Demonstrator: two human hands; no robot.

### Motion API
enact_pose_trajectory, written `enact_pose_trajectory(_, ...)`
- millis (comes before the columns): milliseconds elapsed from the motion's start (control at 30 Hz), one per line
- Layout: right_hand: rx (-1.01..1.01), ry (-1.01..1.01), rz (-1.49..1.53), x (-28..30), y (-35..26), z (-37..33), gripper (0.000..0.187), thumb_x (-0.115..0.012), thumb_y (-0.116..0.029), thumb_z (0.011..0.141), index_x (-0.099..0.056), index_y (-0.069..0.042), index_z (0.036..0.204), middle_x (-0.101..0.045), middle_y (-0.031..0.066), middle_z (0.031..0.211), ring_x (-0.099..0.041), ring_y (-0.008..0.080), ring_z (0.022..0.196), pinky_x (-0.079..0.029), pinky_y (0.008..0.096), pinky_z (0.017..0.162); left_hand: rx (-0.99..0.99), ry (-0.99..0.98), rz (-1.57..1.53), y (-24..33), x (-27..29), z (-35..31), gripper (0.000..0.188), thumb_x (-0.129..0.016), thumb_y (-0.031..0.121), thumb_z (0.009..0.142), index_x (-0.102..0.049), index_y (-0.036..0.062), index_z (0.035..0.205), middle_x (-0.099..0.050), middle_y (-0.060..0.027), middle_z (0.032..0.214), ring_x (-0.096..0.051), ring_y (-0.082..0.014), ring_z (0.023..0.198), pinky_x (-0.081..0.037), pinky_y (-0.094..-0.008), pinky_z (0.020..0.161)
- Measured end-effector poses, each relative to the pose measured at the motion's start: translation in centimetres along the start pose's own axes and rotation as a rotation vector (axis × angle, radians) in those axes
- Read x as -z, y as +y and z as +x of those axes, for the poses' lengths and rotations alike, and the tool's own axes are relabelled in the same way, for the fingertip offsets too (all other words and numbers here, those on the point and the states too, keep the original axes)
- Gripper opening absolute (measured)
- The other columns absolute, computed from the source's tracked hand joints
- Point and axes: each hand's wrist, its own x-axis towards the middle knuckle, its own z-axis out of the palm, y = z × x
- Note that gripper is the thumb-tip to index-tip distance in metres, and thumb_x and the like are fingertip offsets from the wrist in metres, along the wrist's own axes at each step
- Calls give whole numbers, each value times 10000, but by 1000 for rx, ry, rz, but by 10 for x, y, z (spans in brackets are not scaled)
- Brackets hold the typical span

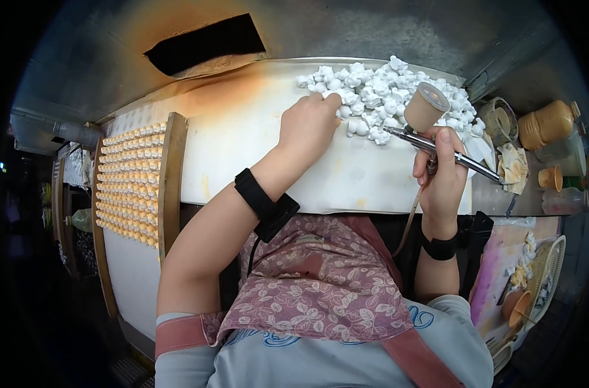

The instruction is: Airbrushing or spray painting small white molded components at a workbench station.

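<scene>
My right hand (444, 171) grips a silver airbrush (459, 157), its nozzle pointing left. A round, cream-coloured paint cup (426, 107) stands on top of it, and a thin hose (407, 226) hangs below. At the left edge of a heap of small white figurines (386, 90), my left hand (309, 126) is closed with its fingers bent inward. The back of that hand hides whatever its fingertips hold. Both hands are above a white sheet (262, 161) on the worktop, which has an orange-brown spray stain toward the back.
On the left, a wooden-edged tray (171, 174) carries rows of small figurines (131, 184) with orange-yellow colouring. To the right stand a glass jar (500, 121), a plastic bottle of tan liquid (547, 125), a small orange cup (550, 177) and a crumpled stained cloth (513, 168).
</scene>
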Motion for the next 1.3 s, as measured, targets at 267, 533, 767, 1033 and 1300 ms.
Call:
enact_pose_trajectory(267, -23, -119, 46, -30, -4, -8, 264, -455, -272, 869, -509, -24, 795, -461, 9, 504, -361, 32, 429, -265, 157, 398, 195, -17, -740, -6, 60, -56, 180, -561, 49, 758, -519, -10, 923, -579, -82, 843, -577, -159, 796, -460, -240, 653)
enact_pose_trajectory(533, -48, -426, 137, -100, -7, -32, 237, -583, -128, 794, -474, 0, 961, -532, 31, 769, -493, 54, 661, -396, 175, 585, 413, 103, -1475, -16, 88, -129, 276, -541, 65, 796, -461, -14, 1048, -578, -139, 942, -581, -174, 818, -485, -279, 696)
enact_pose_trajectory(767, -49, -510, 129, -121, 1, -29, 310, -591, -73, 776, -449, 12, 1038, -560, 55, 824, -523, 70, 772, -423, 194, 671, 363, 65, -1883, -32, 82, -134, 279, -447, 128, 853, -424, -7, 1096, -561, -137, 942, -563, -163, 811, -471, -302, 714)
enact_pose_trajectory(1033, -64, -589, 315, -124, 1, -21, 399, -591, -52, 769, -394, 16, 1109, -566, 104, 919, -546, 119, 839, -434, 232, 747, 209, -349, -2424, -41, 75, -118, 268, -366, 203, 866, -436, 29, 1057, -541, -88, 811, -532, -175, 703, -459, -328, 666)
enact_pose_trajectory(1300, 80, -596, 259, -116, -8, -5, 401, -583, -19, 749, -399, 15, 1104, -567, 80, 854, -479, 38, 645, -403, 180, 634, 308, -158, -2030, -31, 91, -108, 274, -445, 186, 854, -447, 14, 1068, -554, -90, 851, -544, -147, 758, -467, -263, 632)
